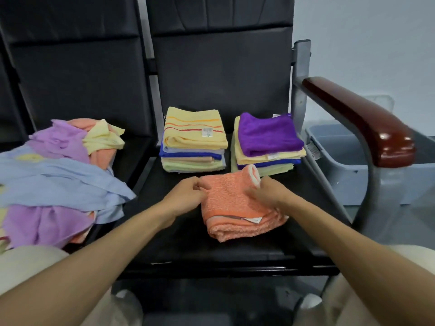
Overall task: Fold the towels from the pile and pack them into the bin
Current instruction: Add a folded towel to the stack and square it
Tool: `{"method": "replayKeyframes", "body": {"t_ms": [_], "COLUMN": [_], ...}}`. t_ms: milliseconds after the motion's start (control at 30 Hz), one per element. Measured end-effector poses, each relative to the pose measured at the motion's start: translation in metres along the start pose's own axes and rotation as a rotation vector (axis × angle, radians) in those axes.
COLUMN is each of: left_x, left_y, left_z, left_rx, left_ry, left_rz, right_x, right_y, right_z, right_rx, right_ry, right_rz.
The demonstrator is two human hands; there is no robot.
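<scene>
Towel (pixel 235 215) lies between both arms, long axis 12 to 6. Left hand (pixel 186 196) pinches its 10 o'clock corner, right hand (pixel 268 194) its 2 o'clock corner.

- Two black padded seats (pixel 235 250) are standing side by side, their tall backrests (pixel 221 67) filling the top of the view.
- A grey metal frame (pixel 302 74) is rising at the right seat's back right corner.
- A glossy brown armrest (pixel 367 123) is running along that seat's right edge, catching small glints of light.
- A pale wall (pixel 376 31) is showing behind it.
- Grey floor (pixel 400 222) is showing below.
</scene>
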State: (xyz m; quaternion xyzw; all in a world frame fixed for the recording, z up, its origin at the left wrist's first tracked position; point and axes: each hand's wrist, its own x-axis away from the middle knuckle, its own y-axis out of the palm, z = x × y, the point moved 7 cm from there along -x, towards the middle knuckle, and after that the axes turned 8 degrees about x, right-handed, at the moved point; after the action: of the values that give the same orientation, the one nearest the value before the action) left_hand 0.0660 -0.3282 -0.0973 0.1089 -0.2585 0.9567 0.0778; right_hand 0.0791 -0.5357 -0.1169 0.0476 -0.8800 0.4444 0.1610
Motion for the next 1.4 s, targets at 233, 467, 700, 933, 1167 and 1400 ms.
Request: {"method": "replayKeyframes", "body": {"t_ms": [233, 467, 700, 933, 1167, 1400], "left_x": [0.008, 0.009, 0.003, -0.018, -0.081, -0.142], "left_y": [0.013, 0.029, 0.018, -0.007, 0.008, 0.035], "left_z": [-0.032, -0.031, 0.007, 0.06, 0.122, 0.149], "left_rx": [0.448, 0.986, 0.907, 0.488, 0.565, 0.435], "left_ry": [-0.077, -0.177, -0.004, 0.176, 0.144, 0.279], "left_rz": [-0.024, -0.217, -0.127, -0.002, -0.04, -0.015], "right_x": [0.007, 0.022, 0.024, 0.019, -0.024, -0.084], "right_y": [-0.009, -0.029, -0.057, -0.076, -0.147, -0.183], "right_z": [-0.015, -0.042, -0.035, -0.03, -0.031, -0.002], "right_rx": [-0.521, -0.837, -0.811, -0.535, -0.396, -0.322], "right_ry": [-0.095, -0.363, -0.389, -0.368, -0.32, -0.125], "right_rz": [-0.064, -0.156, 0.089, 0.096, 0.376, 0.544]}}
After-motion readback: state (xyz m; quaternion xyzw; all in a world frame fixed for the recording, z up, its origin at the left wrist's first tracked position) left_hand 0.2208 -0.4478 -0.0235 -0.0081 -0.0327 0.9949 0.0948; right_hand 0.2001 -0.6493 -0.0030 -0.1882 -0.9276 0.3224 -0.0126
